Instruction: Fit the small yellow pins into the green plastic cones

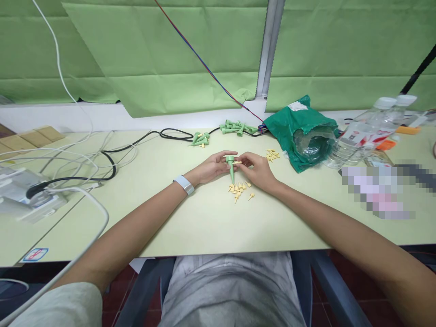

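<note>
My left hand holds a green plastic spike with a wide cap at the top and its tapered point down. Close on its right, my right hand pinches a small yellow plug-like piece near the spike's cap. Whether the two pieces touch, I cannot tell. Several loose yellow pieces lie on the table just below the hands. A second group of yellow pieces rests beyond my right hand. Green spikes with yellow pieces among them lie behind my left hand.
More green spikes are heaped at the back beside a black cable. An opened green plastic bag and clear water bottles stand at the right. White and black cables and a power strip take up the left side.
</note>
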`<state>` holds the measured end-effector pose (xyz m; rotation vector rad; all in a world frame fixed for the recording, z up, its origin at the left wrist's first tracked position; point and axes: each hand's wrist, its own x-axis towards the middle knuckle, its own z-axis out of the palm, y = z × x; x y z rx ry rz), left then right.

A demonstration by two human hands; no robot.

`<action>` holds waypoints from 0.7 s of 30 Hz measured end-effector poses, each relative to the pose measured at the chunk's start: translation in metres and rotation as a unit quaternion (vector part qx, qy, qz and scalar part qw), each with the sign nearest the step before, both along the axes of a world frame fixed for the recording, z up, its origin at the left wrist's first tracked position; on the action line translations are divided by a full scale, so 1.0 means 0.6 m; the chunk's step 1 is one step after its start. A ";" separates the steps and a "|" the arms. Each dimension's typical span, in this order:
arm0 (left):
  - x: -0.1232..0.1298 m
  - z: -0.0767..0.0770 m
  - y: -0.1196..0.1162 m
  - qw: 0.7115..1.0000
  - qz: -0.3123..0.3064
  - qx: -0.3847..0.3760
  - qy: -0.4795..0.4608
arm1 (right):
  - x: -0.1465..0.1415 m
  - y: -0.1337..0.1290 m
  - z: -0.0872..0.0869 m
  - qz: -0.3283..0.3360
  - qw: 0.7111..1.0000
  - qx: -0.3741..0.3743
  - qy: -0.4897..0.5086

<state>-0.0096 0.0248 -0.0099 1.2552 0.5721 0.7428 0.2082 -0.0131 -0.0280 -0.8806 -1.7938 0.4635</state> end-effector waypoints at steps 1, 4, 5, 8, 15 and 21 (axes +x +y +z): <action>0.000 0.000 0.000 1.000 -0.001 -0.001 -0.002 | 0.000 0.000 0.000 0.002 1.000 -0.003 0.001; 0.003 0.001 -0.002 1.000 0.001 -0.002 -0.001 | 0.000 -0.001 0.001 0.005 1.000 -0.015 0.003; 0.004 0.002 -0.002 1.000 0.002 -0.001 -0.001 | 0.000 0.000 0.001 0.005 1.000 -0.018 0.004; 0.006 0.003 -0.004 1.000 0.004 0.003 -0.005 | 0.001 0.003 -0.002 0.010 1.000 -0.019 0.017; 0.007 0.009 -0.007 0.999 0.004 -0.025 -0.022 | 0.001 0.004 0.000 0.008 1.000 0.014 0.012; 0.006 0.005 -0.008 0.997 0.044 -0.043 -0.037 | 0.000 -0.003 0.014 -0.013 0.999 0.032 -0.016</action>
